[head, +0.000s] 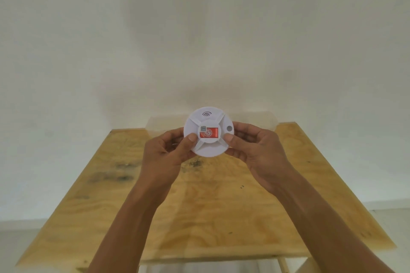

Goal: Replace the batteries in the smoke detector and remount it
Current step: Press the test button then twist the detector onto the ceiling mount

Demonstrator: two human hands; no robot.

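A round white smoke detector [207, 148] is held up in front of me over a plywood table. Its face points toward me, with a red label [209, 133] and a small code sticker in the centre, a sound-wave mark near the top and a small round button on its right side. My left hand [165, 150] grips its left edge, thumb on the face. My right hand [255, 146] grips the right edge, thumb pressed beside the red label. No batteries are visible.
The plywood table [199, 206] stretches from the wall toward me, with dark stains on its left half. A plain white wall [199, 40] fills the upper view. A clear box-like shape behind the detector is blurred.
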